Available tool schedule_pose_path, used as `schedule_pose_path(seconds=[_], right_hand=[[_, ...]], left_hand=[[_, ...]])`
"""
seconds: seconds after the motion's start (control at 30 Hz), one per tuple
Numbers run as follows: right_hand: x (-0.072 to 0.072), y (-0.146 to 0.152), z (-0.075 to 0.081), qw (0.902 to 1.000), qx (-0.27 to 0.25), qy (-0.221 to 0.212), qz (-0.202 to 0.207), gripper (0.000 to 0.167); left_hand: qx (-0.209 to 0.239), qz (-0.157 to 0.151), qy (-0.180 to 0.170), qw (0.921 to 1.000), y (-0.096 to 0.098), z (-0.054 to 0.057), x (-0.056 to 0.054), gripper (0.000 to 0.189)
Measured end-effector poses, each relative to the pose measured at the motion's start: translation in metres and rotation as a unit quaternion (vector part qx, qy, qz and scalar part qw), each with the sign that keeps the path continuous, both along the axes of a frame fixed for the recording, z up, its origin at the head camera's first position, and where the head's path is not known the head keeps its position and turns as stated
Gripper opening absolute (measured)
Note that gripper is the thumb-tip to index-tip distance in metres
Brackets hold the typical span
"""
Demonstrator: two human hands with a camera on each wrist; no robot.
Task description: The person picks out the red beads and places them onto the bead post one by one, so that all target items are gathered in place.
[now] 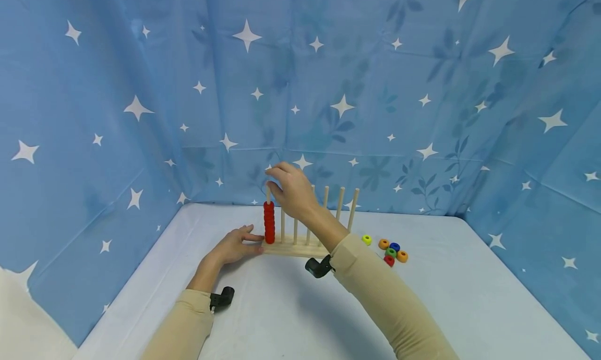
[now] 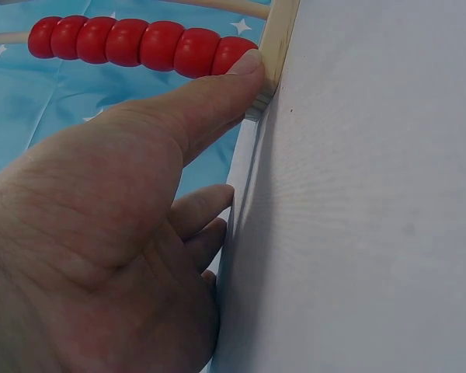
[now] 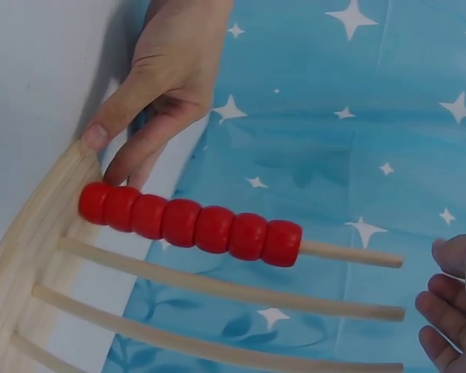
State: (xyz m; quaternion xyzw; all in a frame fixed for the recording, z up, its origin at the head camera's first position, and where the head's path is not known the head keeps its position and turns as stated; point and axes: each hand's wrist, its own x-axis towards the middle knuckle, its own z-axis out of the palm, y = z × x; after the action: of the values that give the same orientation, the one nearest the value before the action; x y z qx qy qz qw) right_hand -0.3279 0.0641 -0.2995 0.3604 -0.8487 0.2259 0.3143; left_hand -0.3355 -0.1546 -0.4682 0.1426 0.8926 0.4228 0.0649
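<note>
A wooden bead rack (image 1: 293,250) stands on the table, with several upright pegs along its base. Its leftmost peg (image 3: 349,254) carries a stack of several red beads (image 1: 269,223), and the peg's bare tip sticks out above them. My left hand (image 1: 233,247) pinches the left end of the base, thumb at the front and index finger behind, close to the lowest bead (image 2: 234,54). Just off the tip of that leftmost peg is my right hand (image 1: 293,189), its fingers loosely bent and nothing visible between them. The other pegs (image 3: 217,284) in view bear no beads.
Right of the rack lies a loose group of beads: a yellow one (image 1: 367,239), two orange ones (image 1: 402,256), a blue one (image 1: 395,246), a green one (image 1: 391,252) and a red one (image 1: 389,261). A blue star-patterned curtain (image 1: 343,130) hangs behind the white table (image 1: 263,308).
</note>
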Motion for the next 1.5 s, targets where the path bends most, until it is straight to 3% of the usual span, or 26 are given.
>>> schedule_pose_path(seconds=[0.4, 0.87, 1.5], right_hand=[[0.018, 0.008, 0.006, 0.9971, -0.074, -0.003, 0.019, 0.025], [0.033, 0.026, -0.016, 0.9901, -0.127, 0.03, 0.052, 0.026], [0.052, 0.05, -0.037, 0.98, -0.191, 0.036, 0.044, 0.026]], left_hand=[[-0.002, 0.001, 0.001, 1.0, 0.0, 0.002, 0.001, 0.042], [-0.009, -0.006, 0.012, 0.9999, -0.001, -0.002, -0.003, 0.044], [0.002, -0.004, 0.011, 0.9999, 0.0, -0.001, -0.001, 0.043]])
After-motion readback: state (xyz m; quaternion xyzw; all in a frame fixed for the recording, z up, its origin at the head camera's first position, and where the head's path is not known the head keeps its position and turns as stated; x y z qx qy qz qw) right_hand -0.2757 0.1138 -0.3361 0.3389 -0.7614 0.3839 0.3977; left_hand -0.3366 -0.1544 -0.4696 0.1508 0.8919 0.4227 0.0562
